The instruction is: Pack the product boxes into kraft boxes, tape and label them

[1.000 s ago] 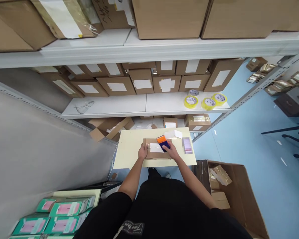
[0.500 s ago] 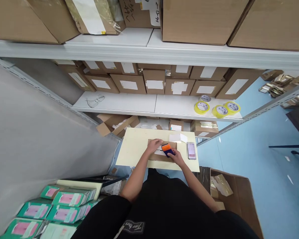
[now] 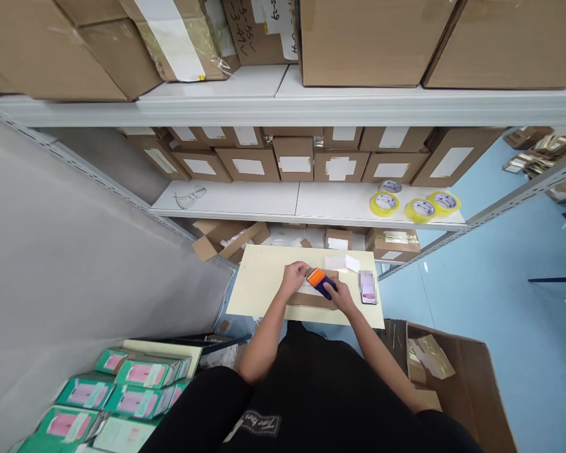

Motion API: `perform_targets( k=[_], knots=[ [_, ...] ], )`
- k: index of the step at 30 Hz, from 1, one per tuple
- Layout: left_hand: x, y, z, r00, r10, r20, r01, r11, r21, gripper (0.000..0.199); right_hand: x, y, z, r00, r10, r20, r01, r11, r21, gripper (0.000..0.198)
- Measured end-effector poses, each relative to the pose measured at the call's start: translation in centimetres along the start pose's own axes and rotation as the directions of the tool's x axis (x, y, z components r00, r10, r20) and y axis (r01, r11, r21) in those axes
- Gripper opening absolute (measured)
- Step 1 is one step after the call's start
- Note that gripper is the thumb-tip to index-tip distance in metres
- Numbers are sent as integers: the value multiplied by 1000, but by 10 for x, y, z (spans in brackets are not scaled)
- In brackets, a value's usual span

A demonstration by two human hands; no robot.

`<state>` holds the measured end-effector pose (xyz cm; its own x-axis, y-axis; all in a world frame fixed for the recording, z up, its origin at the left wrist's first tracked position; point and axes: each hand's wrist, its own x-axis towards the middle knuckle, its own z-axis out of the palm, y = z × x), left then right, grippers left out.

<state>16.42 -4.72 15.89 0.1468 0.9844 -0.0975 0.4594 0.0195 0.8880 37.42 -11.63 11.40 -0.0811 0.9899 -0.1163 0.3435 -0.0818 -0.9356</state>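
My right hand point(image 3: 342, 296) grips the dark blue end of a small orange and navy box point(image 3: 321, 282), tilted above the work table point(image 3: 257, 283). Close to its orange end, my left hand point(image 3: 294, 277) has its fingers pinched together at a small greyish-brown piece, too small to make out. Beneath both hands lies a flat brown cardboard parcel point(image 3: 311, 300) with a white label, partly hidden by the hands and the box. White paper slips point(image 3: 337, 262) lie just behind the parcel. To the right of my right hand rests a phone point(image 3: 368, 287).
Shelving point(image 3: 245, 200) behind the table carries cardboard boxes point(image 3: 248, 165) and several tape rolls point(image 3: 385, 202). An open carton point(image 3: 231, 240) stands at the table's back left. Green packages point(image 3: 134, 399) are stacked lower left; a large cardboard bin point(image 3: 462, 377) stands lower right.
The orange and navy box has turned a little, and a greyish-brown piece now shows at its orange end. My left fingers have come to that end. The whole view has shifted slightly.
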Motion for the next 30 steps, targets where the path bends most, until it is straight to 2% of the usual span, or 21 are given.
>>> perform_targets(
  k=[2,5,8,11,15,19,24,30],
  knots=[
    [-3,6,-11,995,36,-90,-36,999,-5,25,3,-8,-10,1000,-17,-5,17,994,-111,49],
    [-2,8,-44,967,47,-251,-52,998,-17,24,-1,-8,-32,1000,-1,-5,0,962,-271,54],
    [3,-2,-81,953,33,-302,-34,999,3,23,-9,-1,-55,998,57,-9,-56,924,-377,57],
    [2,-26,-95,958,-53,-283,43,998,-43,25,-9,1,-66,995,94,-20,-91,856,-509,57],
    [-7,-74,-85,937,-238,-257,165,947,-275,32,5,-14,-58,989,147,-21,-124,743,-658,59],
    [-14,-120,-78,879,-424,-220,311,858,-409,37,22,-34,-35,978,208,31,-117,661,-742,65],
    [-18,-156,-73,849,-503,-164,394,808,-437,40,32,-43,-14,968,242,59,-103,602,-792,70],
    [-15,-182,-41,829,-554,-75,465,757,-460,36,32,-42,-11,953,293,82,-99,553,-827,73]
  ],
)
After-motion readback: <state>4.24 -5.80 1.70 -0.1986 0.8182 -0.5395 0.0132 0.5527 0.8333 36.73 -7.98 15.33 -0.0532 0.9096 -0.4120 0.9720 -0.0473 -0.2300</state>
